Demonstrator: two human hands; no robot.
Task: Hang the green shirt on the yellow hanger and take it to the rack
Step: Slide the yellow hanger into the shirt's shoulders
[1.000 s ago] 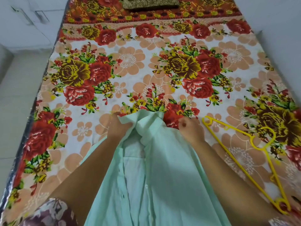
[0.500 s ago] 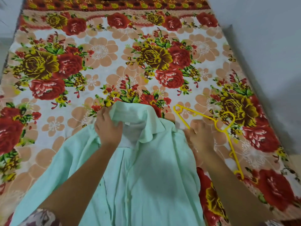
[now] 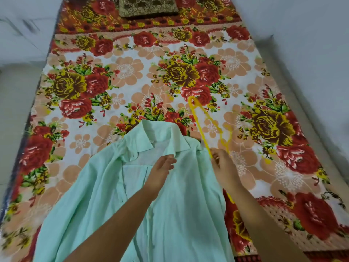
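Pale green collared shirt (image 3: 188, 214) is spread front-up on the red-and-peach floral bedsheet (image 3: 122, 72), and from the head view we read this as the very start of the hanging step. The garment is laid out and the hanger is only now being taken up, not yet inside the shirt.

Left hand (image 3: 162, 171) rests on the shirt front with its fingers fairly straight and relaxed, flat on the cloth and gripping nothing. The open collar sits just beyond its fingertips.

Right hand (image 3: 222, 165) is just beside the shirt's shoulder edge, fingers curled in and pinching the thin yellow plastic hanger (image 3: 200, 127). The bar runs away from that hand toward the far end of the bed. It looks blurred, so we cannot tell whether its far loop touches the sheet.

Next, we reckon, the right hand needs to swing the hanger across toward the left hand. The left hand should lift the collar or one front panel so a hanger arm can slide into the shoulder. Thin cloth like this may bunch or slip off.

Far beyond both hands lies an olive-brown patterned cushion (image 3: 149, 6). No rack is in sight.
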